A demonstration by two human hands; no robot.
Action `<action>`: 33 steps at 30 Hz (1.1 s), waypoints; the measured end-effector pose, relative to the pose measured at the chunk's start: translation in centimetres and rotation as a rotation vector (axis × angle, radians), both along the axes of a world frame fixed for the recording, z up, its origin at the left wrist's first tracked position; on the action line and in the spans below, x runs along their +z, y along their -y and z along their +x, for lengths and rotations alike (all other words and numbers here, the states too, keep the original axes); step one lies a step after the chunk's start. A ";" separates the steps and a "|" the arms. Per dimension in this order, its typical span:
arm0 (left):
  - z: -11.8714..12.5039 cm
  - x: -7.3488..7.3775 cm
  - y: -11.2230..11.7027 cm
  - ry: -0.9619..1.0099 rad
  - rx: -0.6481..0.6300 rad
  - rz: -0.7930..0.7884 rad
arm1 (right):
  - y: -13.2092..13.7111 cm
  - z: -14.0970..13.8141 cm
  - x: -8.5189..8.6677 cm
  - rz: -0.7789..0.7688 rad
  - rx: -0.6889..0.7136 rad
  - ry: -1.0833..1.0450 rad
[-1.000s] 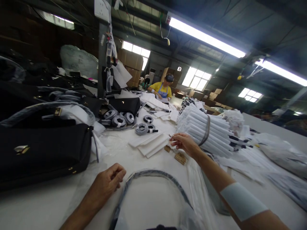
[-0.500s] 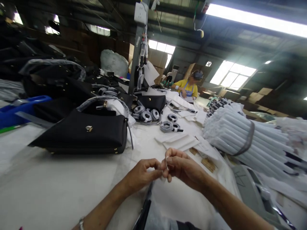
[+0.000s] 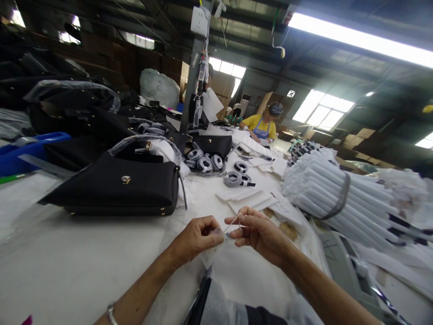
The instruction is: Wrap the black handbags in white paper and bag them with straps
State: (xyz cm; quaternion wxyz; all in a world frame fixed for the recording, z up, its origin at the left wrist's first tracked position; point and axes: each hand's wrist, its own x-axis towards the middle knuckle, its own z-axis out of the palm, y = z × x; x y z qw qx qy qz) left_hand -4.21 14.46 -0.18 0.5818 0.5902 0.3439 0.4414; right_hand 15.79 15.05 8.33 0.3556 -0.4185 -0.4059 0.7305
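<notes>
My left hand is closed, thumb against fingers, on a small whitish translucent piece like a tag or little bag. A thin white string runs from it to my right hand, which pinches the string between thumb and forefinger while its other fingers are partly spread. Below my hands, near the bottom edge, lies a black item with grey-white wrapping, partly cut off by the frame. To the left of my hands a black handbag with a gold clasp rests on the white table, its handle wrapped in clear plastic.
Rolled straps and white paper sheets lie beyond my hands. On the right are a banded bundle of white-wrapped lengths and a grey device. More black bags pile up left. A person in yellow works farther back.
My hands have drawn slightly apart, so the white string now shows stretched between them. The translucent piece has come into view under my left fingers. The view has shifted slightly.
</notes>
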 end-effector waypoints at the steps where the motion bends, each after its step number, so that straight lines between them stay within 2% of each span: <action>1: -0.1 0.0 0.0 -0.013 0.003 -0.002 | 0.0 0.0 0.0 -0.006 0.002 0.009; 4: -0.4 0.2 0.0 0.016 -0.008 -0.020 | -0.1 0.2 0.0 -0.016 0.003 0.003; 9: -0.8 0.9 0.5 0.159 -0.110 -0.110 | 0.1 -0.1 -0.6 -0.019 0.020 -0.066; 13: -0.9 1.3 0.5 0.132 -0.011 -0.223 | 0.0 -0.4 -1.0 0.039 0.056 -0.068; 15: -0.9 1.4 0.3 0.086 0.023 -0.187 | -0.1 -0.2 -0.8 0.070 0.072 -0.041; 18: -0.9 1.6 0.0 0.014 0.007 -0.106 | -0.4 0.4 -0.2 0.113 0.075 0.034; 22: -0.9 1.7 0.0 0.026 0.006 -0.096 | -0.6 1.2 0.0 0.161 0.080 0.170; 24: -0.9 1.8 0.1 0.036 0.012 -0.093 | -0.4 1.2 -0.1 0.142 0.156 0.225; 28: -1.0 2.0 0.3 0.012 0.054 -0.074 | 0.1 0.7 -0.8 0.040 0.415 0.206; 33: -1.1 1.7 0.4 0.026 0.070 -0.115 | 0.3 0.3 -1.7 -0.024 0.457 0.094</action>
